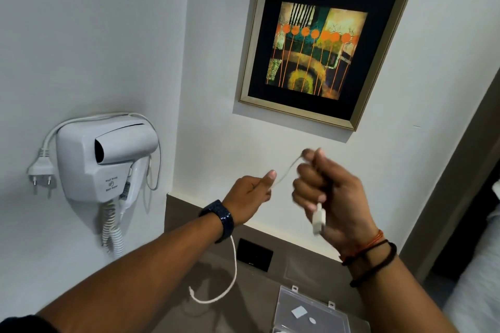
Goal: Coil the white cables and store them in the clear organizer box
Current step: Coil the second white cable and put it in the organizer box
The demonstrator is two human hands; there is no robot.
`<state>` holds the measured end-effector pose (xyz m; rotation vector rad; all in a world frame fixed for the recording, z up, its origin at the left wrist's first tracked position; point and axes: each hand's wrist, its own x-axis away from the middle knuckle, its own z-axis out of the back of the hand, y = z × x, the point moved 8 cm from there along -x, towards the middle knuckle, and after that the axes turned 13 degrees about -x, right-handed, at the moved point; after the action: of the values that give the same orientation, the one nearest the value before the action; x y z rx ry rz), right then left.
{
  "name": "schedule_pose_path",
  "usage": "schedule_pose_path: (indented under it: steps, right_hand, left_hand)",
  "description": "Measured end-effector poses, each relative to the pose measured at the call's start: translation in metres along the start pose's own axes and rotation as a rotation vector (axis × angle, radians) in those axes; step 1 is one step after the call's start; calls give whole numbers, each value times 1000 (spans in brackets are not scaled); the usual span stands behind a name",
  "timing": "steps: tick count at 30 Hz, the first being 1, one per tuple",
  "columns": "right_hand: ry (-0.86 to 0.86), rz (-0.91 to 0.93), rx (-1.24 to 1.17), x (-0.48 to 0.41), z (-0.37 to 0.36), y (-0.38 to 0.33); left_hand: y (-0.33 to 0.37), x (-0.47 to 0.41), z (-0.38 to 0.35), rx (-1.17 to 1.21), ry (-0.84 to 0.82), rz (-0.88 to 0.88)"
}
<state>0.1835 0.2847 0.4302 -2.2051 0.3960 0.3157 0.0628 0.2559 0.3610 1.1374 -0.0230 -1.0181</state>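
Both hands are raised in front of the wall with one white cable (284, 174) stretched between them. My left hand (250, 192) pinches the cable; its free end hangs below the wrist and curls to a small plug. My right hand (322, 192) is closed around the other end, and the white USB plug (318, 219) dangles under the palm. The right hand is blurred. The clear organizer box (305, 311) lies low on the grey surface beneath my right forearm, its lid standing open.
A white wall-mounted hair dryer (105, 154) with a coiled cord and a loose plug hangs at the left. A framed painting (322, 46) is on the wall above the hands. A black socket plate (254, 254) sits in the grey panel.
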Motion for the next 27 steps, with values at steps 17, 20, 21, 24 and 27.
schedule_pose_path:
  steps: [17,20,21,24,27]
  right_hand:
    - [943,723,897,33,52,-68]
    - [1014,726,465,38,81,-72]
    - [1047,695,270,39,95,-71]
    - [1102,652,323,45,110,-75]
    - [995,586,1182,39,90,-74]
  left_hand:
    - [-2,25,-30,-391,-281,-116]
    - [2,32,-36,-525,-332,-198]
    - [1,34,-38,-556,-342,-218]
    - [2,34,-35,-560,-318,-237]
    - [7,26,-23,-555,-244,-246]
